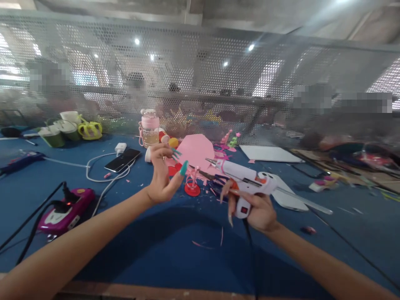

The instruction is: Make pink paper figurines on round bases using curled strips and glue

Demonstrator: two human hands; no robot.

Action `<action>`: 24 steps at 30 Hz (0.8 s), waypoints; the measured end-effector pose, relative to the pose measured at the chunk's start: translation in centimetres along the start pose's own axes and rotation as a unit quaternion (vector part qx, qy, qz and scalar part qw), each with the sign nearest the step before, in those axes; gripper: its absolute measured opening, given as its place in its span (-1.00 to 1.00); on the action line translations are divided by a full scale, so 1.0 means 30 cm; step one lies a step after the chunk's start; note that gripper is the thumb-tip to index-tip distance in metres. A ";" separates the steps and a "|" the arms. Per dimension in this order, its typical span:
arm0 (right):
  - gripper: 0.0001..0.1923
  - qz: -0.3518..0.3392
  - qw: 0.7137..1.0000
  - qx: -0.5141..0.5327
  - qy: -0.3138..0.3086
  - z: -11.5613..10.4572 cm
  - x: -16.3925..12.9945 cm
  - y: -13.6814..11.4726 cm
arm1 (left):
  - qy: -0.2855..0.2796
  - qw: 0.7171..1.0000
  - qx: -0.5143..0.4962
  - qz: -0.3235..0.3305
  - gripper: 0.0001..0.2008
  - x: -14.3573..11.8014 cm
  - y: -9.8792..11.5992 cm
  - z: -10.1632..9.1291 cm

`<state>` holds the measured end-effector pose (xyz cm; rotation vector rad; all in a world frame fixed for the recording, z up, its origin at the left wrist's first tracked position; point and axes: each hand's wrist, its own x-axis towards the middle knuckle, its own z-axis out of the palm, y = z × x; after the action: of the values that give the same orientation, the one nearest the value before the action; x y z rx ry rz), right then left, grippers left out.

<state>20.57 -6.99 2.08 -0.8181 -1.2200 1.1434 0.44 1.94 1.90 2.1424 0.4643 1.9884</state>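
Note:
My right hand (261, 208) is wrapped round the handle of a white and orange hot glue gun (246, 177), its nozzle pointing left. A clear glue stick (312, 204) juts out of the gun's back. Over the table to the left, my left hand (165, 177) is raised with thumb and fingers apart, and I see nothing between them. Just right of its thumb stands a small pink piece on a round red base (192, 188). Behind lie a pink sheet (193, 150) and dark-handled scissors (208, 176), partly hidden by the gun.
A pink-lidded bottle (150, 129) stands behind my left hand. Leftward are a black phone (123, 160), a white cable and a magenta power strip (67, 210) with plugs. A white phone (286, 193) lies right of the gun. A perforated metal screen (200, 75) closes the back.

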 end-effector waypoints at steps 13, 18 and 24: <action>-0.84 0.171 0.981 -0.025 -0.085 -0.201 0.067 0.028 | -0.381 0.888 -0.039 -0.257 -0.19 -0.086 -0.091 0.014; -0.77 0.214 0.973 -0.049 -0.066 -0.198 0.051 0.056 | -0.387 0.874 0.005 -0.294 -0.21 -0.092 -0.101 0.048; -0.75 0.218 0.971 -0.074 -0.060 -0.177 0.049 0.062 | -0.393 0.880 0.049 -0.263 -0.28 -0.077 -0.102 0.074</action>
<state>25.28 -4.58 -0.32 -1.1847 -1.2717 1.4834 2.18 4.17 -1.50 2.3048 0.8687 0.7325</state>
